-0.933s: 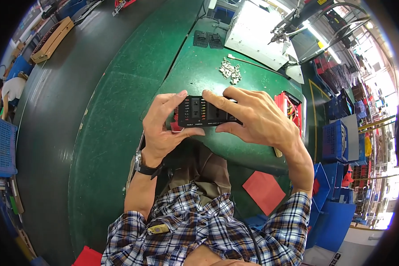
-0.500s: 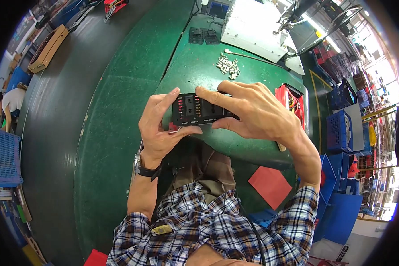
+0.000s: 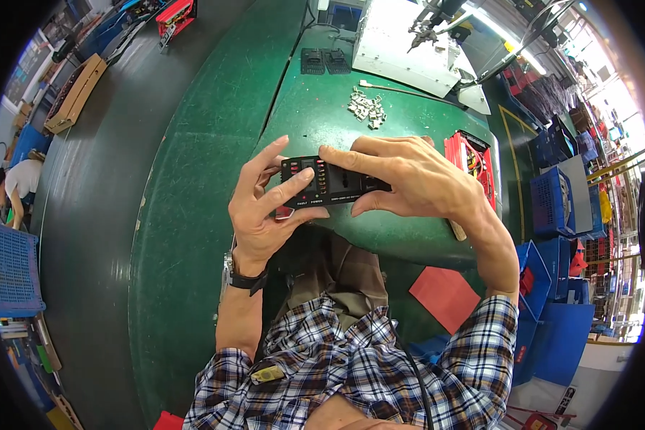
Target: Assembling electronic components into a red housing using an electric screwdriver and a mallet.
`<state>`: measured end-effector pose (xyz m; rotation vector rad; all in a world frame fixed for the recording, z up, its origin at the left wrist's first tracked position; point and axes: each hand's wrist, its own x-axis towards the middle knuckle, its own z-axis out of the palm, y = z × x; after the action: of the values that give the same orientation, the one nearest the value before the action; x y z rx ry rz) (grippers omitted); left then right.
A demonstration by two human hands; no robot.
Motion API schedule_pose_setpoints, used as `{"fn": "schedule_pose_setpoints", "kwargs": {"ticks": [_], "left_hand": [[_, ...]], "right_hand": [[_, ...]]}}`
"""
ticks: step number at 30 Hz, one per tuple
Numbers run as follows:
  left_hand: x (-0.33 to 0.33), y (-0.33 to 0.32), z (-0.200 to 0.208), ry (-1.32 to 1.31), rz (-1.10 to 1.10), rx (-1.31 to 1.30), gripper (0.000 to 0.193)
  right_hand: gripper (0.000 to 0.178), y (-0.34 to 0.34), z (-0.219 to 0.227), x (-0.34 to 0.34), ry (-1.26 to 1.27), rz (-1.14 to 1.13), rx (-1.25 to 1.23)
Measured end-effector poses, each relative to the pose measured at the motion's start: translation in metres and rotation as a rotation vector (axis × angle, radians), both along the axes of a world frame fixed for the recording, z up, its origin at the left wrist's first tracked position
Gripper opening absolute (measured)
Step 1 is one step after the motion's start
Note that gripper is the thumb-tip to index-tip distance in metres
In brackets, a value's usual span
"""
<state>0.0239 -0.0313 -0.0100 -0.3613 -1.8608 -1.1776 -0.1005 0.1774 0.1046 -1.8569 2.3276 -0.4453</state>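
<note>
Between both hands, above the near edge of the green bench, is a power inverter (image 3: 340, 179) with its black slotted end face turned up toward me. A red part of it shows beneath, next to my left thumb. My left hand (image 3: 254, 218) grips the left end, thumb along the lower edge and one fingertip on the slotted face; its other fingers are partly behind. My right hand (image 3: 419, 175) clasps the right end, thumb below and fingers over the top edge, hiding that end. Right of it lies a red-cased unit (image 3: 471, 166), open, with wires inside.
Beyond the hands on the green bench (image 3: 215, 143) are a heap of small pale clips (image 3: 366, 107), two black slotted panels (image 3: 325, 61), a cable (image 3: 401, 89) and a white machine (image 3: 401, 43). A red sheet (image 3: 444, 297) lies low at right, beside blue bins (image 3: 552, 272). Another person (image 3: 20, 183) bends at far left.
A left fingertip has come from the upper left corner onto the inverter's slotted face. The inverter has shifted slightly right and down, still in both hands.
</note>
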Motion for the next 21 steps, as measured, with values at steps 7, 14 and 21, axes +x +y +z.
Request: {"fn": "schedule_pose_setpoints", "kwargs": {"ticks": [7,14,21], "left_hand": [[-0.005,-0.01,-0.002,-0.009,0.075,-0.152,0.068],[-0.006,-0.01,0.012,-0.167,0.103,-0.306,0.067],[-0.008,-0.009,0.013,-0.163,0.062,-0.286,0.065]], "right_hand": [[0.086,0.016,-0.034,-0.01,-0.107,-0.123,-0.189],[0.08,0.017,-0.026,-0.023,-0.225,-0.118,-0.163],[0.081,0.012,-0.022,-0.032,-0.283,-0.103,-0.098]]}}
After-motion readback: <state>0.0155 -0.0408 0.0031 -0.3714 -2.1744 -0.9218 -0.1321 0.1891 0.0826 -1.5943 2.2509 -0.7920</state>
